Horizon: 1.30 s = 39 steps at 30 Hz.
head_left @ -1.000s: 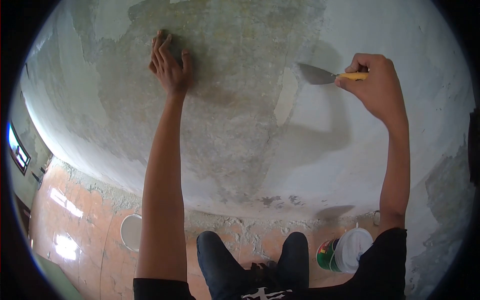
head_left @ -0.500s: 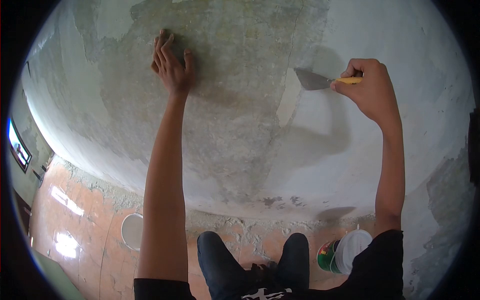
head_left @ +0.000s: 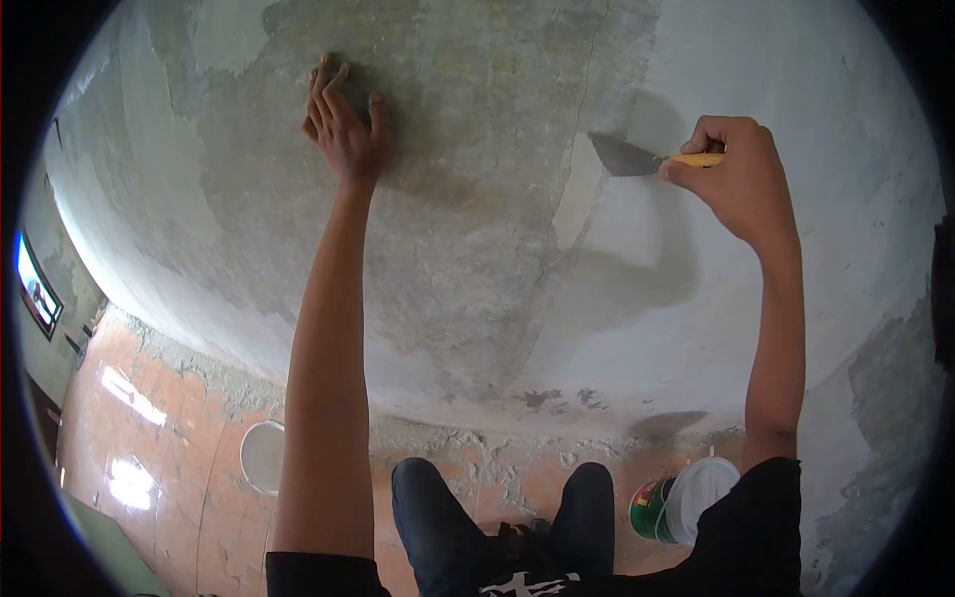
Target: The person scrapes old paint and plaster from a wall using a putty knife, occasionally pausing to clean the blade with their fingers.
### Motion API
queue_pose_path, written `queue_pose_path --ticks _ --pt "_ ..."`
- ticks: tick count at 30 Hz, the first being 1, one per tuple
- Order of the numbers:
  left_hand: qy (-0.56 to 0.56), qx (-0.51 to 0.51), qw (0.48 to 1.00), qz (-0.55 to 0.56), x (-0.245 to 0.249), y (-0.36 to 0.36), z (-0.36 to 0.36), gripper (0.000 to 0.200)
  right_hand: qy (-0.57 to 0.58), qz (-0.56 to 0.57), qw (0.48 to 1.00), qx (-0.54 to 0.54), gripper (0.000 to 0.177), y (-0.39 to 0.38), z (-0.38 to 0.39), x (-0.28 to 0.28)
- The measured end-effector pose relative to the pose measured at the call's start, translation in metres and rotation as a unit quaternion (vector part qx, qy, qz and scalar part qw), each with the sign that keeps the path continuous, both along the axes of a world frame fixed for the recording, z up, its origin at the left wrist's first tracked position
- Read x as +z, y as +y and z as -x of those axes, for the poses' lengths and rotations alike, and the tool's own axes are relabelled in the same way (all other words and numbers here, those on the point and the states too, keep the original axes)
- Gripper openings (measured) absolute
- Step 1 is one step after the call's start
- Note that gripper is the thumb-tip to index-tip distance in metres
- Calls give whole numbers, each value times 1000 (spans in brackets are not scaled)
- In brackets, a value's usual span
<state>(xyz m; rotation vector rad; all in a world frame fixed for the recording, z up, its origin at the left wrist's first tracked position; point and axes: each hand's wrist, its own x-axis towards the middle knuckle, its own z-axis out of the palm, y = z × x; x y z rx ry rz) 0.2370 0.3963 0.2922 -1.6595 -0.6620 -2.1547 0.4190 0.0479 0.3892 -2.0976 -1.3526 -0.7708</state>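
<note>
My right hand (head_left: 741, 179) is closed around the yellow handle of a scraper (head_left: 629, 157). Its grey metal blade points left and lies against the wall (head_left: 477, 239), at the edge of the remaining pale coating. Just left of and below the blade is a small cream patch (head_left: 575, 194) with a ragged outline. My left hand (head_left: 348, 134) rests on the bare grey part of the wall, fingers spread and slightly bent, holding nothing. A thin crack runs down the wall above the cream patch.
Orange floor tiles (head_left: 199, 468) carry grey debris (head_left: 487, 458) along the foot of the wall. A white bucket (head_left: 264, 458) stands by my left forearm. Near my right elbow is a white and green bucket (head_left: 686, 502). My knees (head_left: 428, 497) are bent below. A window (head_left: 38, 289) shows far left.
The scraper blade has shifted very slightly to the right and up. My left hand stays in nearly the same place on the wall.
</note>
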Motion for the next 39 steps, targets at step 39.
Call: queue_pose_path --ticks 39 --pt "3 -15 1000 -1 -2 0 3 50 153 -99 981 74 29 -21 -11 -52"
